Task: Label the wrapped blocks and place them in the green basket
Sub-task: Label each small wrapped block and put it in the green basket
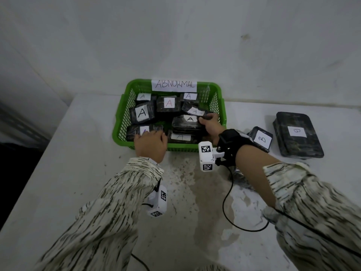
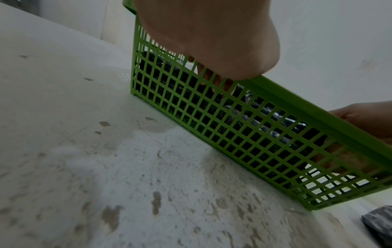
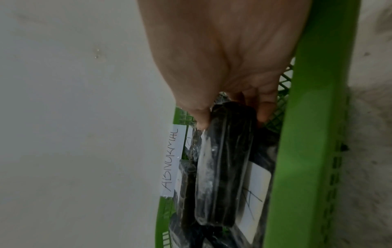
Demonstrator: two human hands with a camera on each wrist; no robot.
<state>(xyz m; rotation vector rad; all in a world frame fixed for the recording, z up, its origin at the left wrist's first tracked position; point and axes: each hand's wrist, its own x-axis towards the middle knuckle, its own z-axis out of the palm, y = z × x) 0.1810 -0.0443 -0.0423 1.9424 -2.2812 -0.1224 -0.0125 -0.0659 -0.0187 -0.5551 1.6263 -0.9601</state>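
The green basket [image 1: 118, 114] [image 2: 233, 134] [image 3: 307, 151] stands on the white table and holds several dark wrapped blocks with white "A" labels. My right hand [image 1: 209, 122] [image 3: 233, 115] reaches in from the near right. It pinches the end of one "A" wrapped block [image 1: 185, 125] [image 3: 224, 167] between thumb and fingers, low over the others. My left hand [image 1: 150, 143] [image 2: 212, 50] lies on the near left rim. Its fingers [image 2: 212, 78] curl over the rim into the basket, next to another "A" block [image 1: 144, 131].
A paper sign reading "ABNORMAL" [image 1: 174, 85] [image 3: 171, 161] is on the basket's far wall. Two wrapped blocks labelled "B", a small one [image 1: 260, 138] and a large one [image 1: 298, 133], lie on the table to the right. A black cable [image 1: 226, 202] loops under my right forearm.
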